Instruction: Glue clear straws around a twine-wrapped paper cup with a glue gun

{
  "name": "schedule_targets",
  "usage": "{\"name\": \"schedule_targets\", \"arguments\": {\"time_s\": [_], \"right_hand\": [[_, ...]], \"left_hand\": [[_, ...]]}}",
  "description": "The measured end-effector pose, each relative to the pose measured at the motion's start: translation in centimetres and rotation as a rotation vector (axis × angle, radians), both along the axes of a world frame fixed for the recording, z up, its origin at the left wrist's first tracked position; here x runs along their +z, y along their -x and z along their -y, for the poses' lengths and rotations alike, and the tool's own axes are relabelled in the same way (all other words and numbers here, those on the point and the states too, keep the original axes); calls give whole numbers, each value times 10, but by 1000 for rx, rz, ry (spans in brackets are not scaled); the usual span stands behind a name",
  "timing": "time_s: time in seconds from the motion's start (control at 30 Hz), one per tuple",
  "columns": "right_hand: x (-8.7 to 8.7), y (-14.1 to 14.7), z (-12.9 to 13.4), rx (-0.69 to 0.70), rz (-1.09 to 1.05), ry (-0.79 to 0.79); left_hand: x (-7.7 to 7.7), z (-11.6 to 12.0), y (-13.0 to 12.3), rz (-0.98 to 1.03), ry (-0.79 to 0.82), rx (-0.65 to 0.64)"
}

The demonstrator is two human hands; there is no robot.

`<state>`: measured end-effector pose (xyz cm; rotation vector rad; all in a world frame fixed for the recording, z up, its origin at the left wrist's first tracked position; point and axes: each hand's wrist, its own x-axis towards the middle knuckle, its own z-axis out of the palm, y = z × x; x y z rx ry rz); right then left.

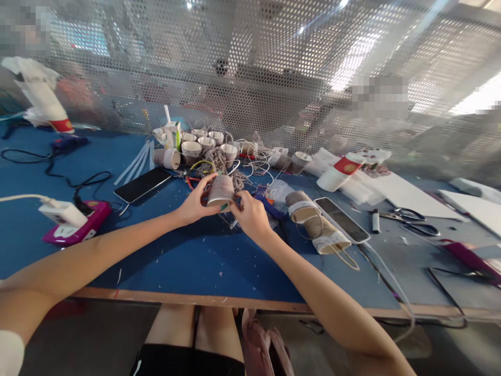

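A small paper cup wrapped in grey-brown cord is held above the blue table, its rim turned toward me. My left hand grips it from the left, fingers over the top and thumb under the rim. My right hand pinches at its lower right edge; whether a cord end lies between those fingers I cannot make out. Behind the cup is a tangle of grey cord, with pliers with red and yellow handles beside it. A blue glue gun lies just right of my right hand.
Several cord-wrapped cups stand at the back. A black phone and a magenta power strip lie left. To the right are two wrapped cups on their sides, a white-edged phone, scissors and a stack of paper cups.
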<state>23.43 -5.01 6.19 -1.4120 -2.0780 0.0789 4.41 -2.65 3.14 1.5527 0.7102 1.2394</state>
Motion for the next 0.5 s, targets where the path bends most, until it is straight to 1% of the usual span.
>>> {"name": "schedule_targets", "arguments": {"time_s": [0.1, 0.2, 0.3, 0.37, 0.43, 0.5], "right_hand": [[-1, -2, -2, 5, -10, -19], [1, -3, -2, 6, 11, -7], [2, -1, 0, 40, 60, 21], [3, 0, 1, 86, 88, 23], [3, 0, 1, 126, 103, 15], [3, -1, 1, 148, 112, 5]], "left_hand": [[3, -3, 3, 127, 172, -95], [7, -7, 6, 261, 366, -156], [10, -11, 7, 292, 490, -187], [11, -13, 8, 253, 528, -178], [11, -13, 8, 219, 520, -162], [12, -13, 9, 202, 507, -179]]}}
